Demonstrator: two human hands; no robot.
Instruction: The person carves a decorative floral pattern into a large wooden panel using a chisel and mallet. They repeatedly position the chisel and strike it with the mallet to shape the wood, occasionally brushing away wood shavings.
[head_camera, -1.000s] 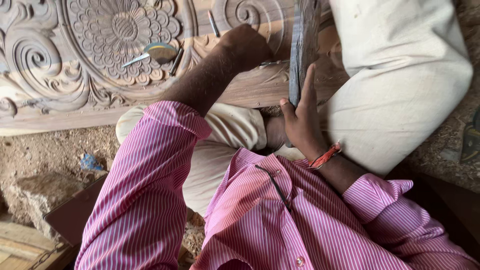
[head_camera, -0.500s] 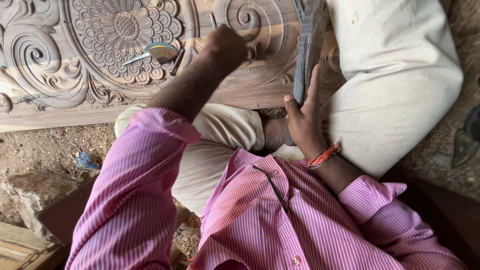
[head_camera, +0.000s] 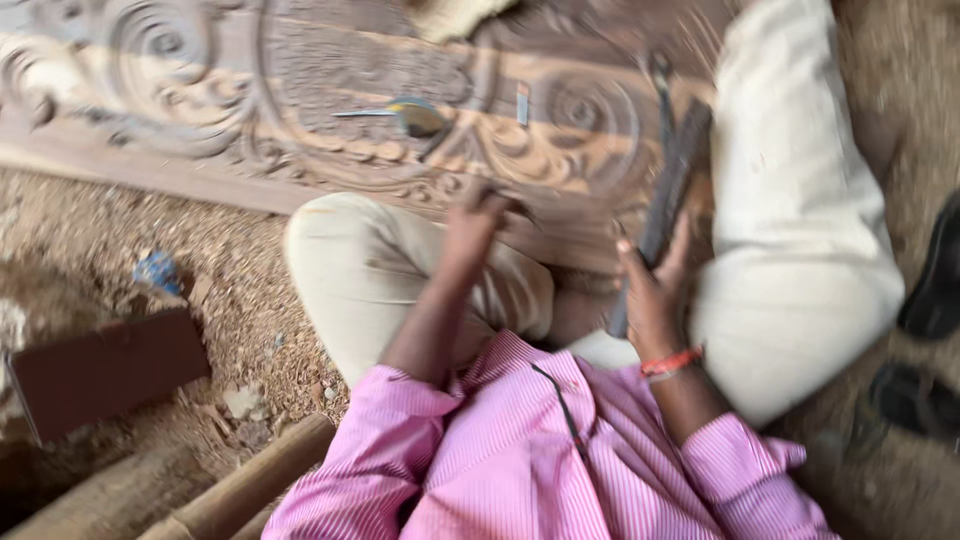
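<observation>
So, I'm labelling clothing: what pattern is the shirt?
Pink with fine white stripes, head view.

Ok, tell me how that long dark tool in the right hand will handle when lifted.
The dark tool looks straight and rigid, so likely stiff. It seems metal, probably heavy for its size. The right hand grips its lower end, so it may tip forward.

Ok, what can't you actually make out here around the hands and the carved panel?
- Left hand, head view: motion blur hides whatever it grips.
- Right hand: holds a long dark tool; its kind is blurred.
- Carved wooden panel: cut off by the top edge, detail smeared.
- Small tool on the panel: too blurred to identify.
</observation>
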